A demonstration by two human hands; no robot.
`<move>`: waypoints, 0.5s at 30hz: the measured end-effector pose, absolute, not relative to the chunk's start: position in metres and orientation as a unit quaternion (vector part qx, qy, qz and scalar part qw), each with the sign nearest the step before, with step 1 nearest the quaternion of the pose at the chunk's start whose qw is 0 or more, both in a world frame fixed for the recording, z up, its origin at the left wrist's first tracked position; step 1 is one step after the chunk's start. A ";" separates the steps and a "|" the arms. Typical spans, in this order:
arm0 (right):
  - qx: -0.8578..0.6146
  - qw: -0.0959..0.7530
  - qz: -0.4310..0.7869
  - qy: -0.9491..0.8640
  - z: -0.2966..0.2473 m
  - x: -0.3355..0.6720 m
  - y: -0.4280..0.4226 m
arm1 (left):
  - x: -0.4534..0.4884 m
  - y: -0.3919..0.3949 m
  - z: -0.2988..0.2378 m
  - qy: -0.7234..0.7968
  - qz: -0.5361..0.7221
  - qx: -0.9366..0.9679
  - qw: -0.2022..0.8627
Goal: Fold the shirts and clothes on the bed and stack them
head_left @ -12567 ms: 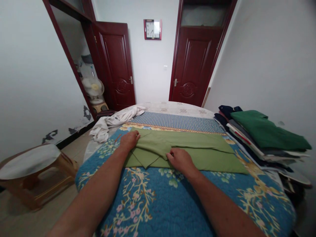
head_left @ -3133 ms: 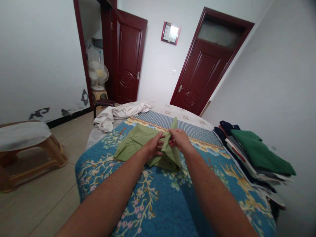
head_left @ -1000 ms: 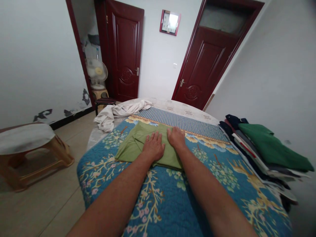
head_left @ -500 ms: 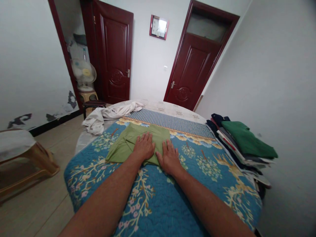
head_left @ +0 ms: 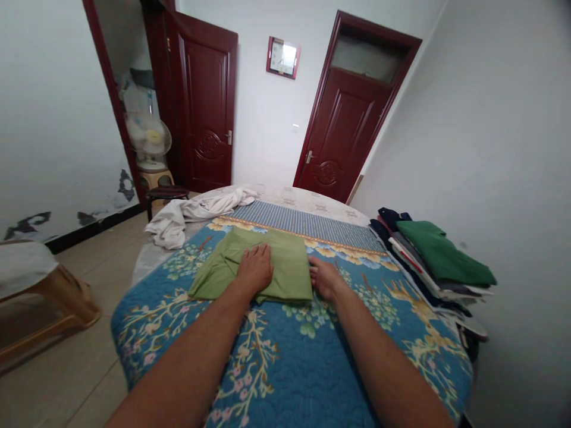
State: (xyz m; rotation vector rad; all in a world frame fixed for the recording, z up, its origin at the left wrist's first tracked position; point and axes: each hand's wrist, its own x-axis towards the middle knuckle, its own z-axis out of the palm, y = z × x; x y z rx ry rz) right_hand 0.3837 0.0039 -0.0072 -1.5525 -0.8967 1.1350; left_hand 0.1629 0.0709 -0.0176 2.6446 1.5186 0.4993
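Note:
A folded green garment [head_left: 288, 264] lies on the blue flowered quilted cover [head_left: 307, 368], its left part slanting and creased. My left hand [head_left: 256, 268] rests flat on the middle of the garment, palm down with the fingers stretched out. At the garment's right edge is my right hand [head_left: 325, 278], turned on its side with the fingers slightly bent and apart. Its fingertips are at the cloth's edge; whether they touch it I cannot tell.
A stack of folded clothes with a green piece [head_left: 446, 252] on top stands at the right by the wall. A crumpled whitish cloth [head_left: 178, 217] lies at the back left. Left of the table are a stool [head_left: 66, 297] and, farther off, a fan [head_left: 151, 137].
My right hand has come off the top of the green garment and moved right to its edge, turning on its side. My left hand stays on the cloth.

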 end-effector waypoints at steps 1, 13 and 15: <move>-0.624 0.487 0.506 -0.342 -0.005 0.384 0.009 | 0.163 0.071 -0.017 0.492 0.160 0.855 0.028; -0.659 0.512 0.426 -0.350 -0.014 0.370 0.045 | 0.160 0.063 -0.008 0.484 0.198 0.852 0.027; -0.661 0.512 0.405 -0.371 -0.011 0.386 0.042 | 0.160 0.064 -0.005 0.468 0.222 0.855 0.019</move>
